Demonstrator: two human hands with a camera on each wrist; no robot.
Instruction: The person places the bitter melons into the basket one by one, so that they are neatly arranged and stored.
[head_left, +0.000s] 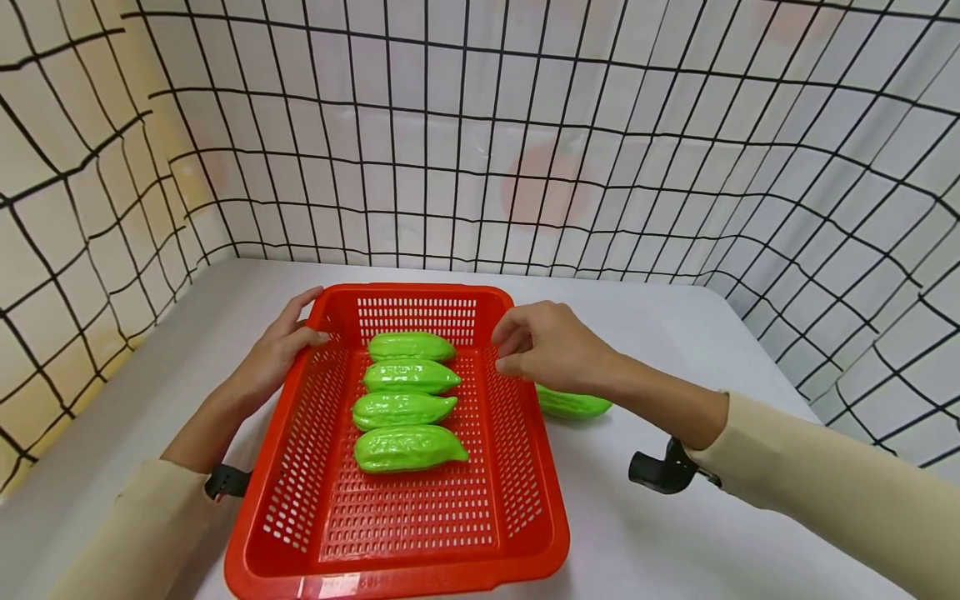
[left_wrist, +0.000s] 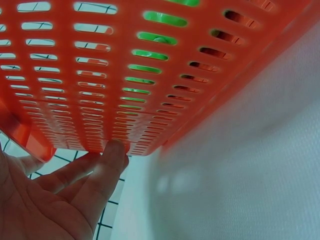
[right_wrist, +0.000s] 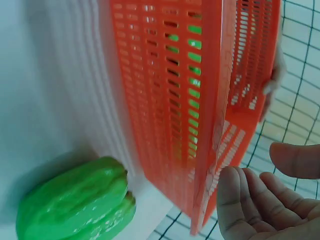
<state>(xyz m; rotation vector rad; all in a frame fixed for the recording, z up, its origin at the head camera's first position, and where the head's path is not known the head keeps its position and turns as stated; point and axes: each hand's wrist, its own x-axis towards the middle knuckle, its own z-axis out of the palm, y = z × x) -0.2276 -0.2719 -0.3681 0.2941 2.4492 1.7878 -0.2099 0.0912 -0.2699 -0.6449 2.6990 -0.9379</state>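
A red plastic basket [head_left: 408, 521] with slotted walls stands on the white table. Several glossy green bitter melons [head_left: 411, 450] lie in a column inside it. At the basket's far left corner, my left hand [head_left: 273, 354] grips the rim, thumb over the top and fingers against the outer wall [left_wrist: 85, 107]. My right hand [head_left: 555, 346] hovers by the right rim, fingers loosely curled, thumb apart from them and nothing between. Under the right forearm, outside the basket, lie more bitter melons [right_wrist: 80, 200]; two show side by side in the right wrist view, and the arm partly covers them in the head view.
Black wire grid panels [head_left: 450, 150] enclose the table [head_left: 660, 333] at the back and both sides, with pale sheeting behind them. A black wrist strap with a camera mount [head_left: 663, 471] sits on the right wrist, and a dark band [head_left: 227, 481] on the left.
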